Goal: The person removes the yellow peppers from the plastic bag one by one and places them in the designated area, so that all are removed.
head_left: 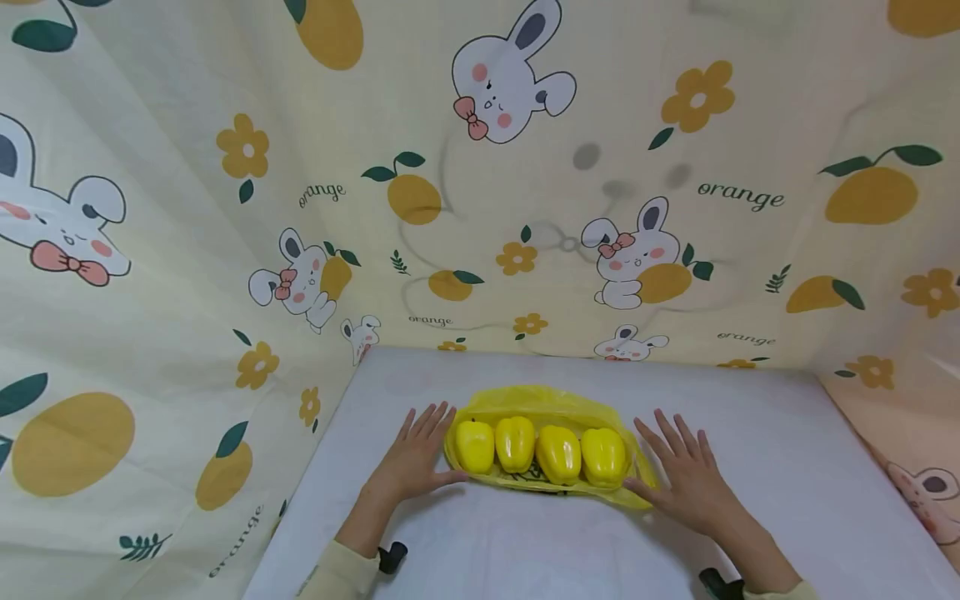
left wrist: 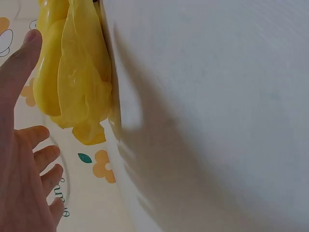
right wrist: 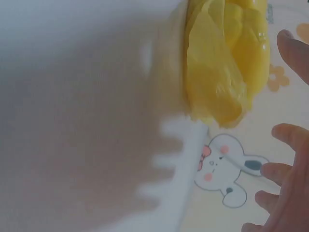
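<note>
Several yellow bell peppers [head_left: 558, 454] sit in a row on a spread yellow plastic bag [head_left: 540, 398] in the middle of the white table. My left hand [head_left: 416, 458] is at the bag's left end, fingers straight and spread, thumb toward its front edge. At the other end my right hand [head_left: 686, 483] is spread the same way, its thumb overlapping the bag's right corner in the head view. Neither hand grips anything. Both wrist views show the bag [left wrist: 87, 72] rising around the peppers [right wrist: 256, 53], beside the spread fingers.
A white table surface [head_left: 510, 550] surrounds the bag. Behind and at the sides hangs a cream cloth [head_left: 480, 183] printed with rabbits, oranges and flowers. Black straps with small devices [head_left: 392, 557] are on both wrists.
</note>
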`<state>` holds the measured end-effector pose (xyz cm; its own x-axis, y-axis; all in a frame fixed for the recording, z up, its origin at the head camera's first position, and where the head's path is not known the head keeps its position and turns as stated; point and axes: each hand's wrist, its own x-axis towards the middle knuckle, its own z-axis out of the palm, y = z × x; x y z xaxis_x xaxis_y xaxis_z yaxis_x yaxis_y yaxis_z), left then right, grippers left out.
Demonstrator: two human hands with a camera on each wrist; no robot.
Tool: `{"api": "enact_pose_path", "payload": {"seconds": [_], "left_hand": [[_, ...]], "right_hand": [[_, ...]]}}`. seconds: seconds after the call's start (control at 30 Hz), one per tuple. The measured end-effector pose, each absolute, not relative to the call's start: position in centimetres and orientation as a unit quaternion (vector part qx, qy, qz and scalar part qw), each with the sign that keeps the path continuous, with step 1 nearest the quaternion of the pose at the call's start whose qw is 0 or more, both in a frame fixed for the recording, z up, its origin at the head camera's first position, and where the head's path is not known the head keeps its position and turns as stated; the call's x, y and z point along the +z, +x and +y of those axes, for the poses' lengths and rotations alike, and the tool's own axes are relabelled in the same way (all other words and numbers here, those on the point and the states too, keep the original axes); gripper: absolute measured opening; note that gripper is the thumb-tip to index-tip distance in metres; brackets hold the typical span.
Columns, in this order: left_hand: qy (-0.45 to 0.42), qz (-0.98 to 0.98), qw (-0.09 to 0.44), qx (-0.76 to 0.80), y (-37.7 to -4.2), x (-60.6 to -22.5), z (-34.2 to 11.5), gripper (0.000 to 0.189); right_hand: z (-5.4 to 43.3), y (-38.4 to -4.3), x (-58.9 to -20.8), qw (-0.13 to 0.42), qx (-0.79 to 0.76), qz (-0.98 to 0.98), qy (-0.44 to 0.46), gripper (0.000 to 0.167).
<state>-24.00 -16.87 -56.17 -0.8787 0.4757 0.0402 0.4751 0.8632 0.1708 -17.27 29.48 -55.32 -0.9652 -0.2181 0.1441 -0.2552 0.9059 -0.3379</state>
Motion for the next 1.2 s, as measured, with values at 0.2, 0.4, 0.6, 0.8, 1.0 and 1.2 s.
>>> {"api": "enact_pose_path", "payload": {"seconds": [0.2, 0.4, 0.6, 0.8, 1.0, 1.2], "left_hand": [[0.258, 0.962, 0.004, 0.093, -24.1, -56.5, -16.7, 0.115], [0.262, 0.961, -0.003, 0.084, -24.2, -56.7, -16.6, 0.114], [0.260, 0.963, 0.000, 0.078, -24.3, -56.7, -16.4, 0.115], [0.256, 0.964, 0.009, 0.074, -24.5, -56.7, -16.2, 0.116], [0.248, 0.966, 0.016, 0.067, -24.9, -57.1, -16.1, 0.117], [0.250, 0.966, 0.020, 0.070, -25.0, -57.1, -16.0, 0.117]], "right_hand": [[28.6, -17.3, -55.4, 0.049, 0.193, -0.970, 0.138, 0.099], [27.8, -17.5, -55.4, 0.046, 0.212, -0.966, 0.140, 0.099], [27.3, -17.7, -55.6, 0.053, 0.205, -0.967, 0.142, 0.099], [27.0, -18.1, -55.9, 0.063, 0.198, -0.967, 0.145, 0.097], [26.7, -18.2, -55.9, 0.065, 0.202, -0.966, 0.146, 0.097], [26.7, -18.5, -56.3, 0.067, 0.198, -0.967, 0.145, 0.099]]}}
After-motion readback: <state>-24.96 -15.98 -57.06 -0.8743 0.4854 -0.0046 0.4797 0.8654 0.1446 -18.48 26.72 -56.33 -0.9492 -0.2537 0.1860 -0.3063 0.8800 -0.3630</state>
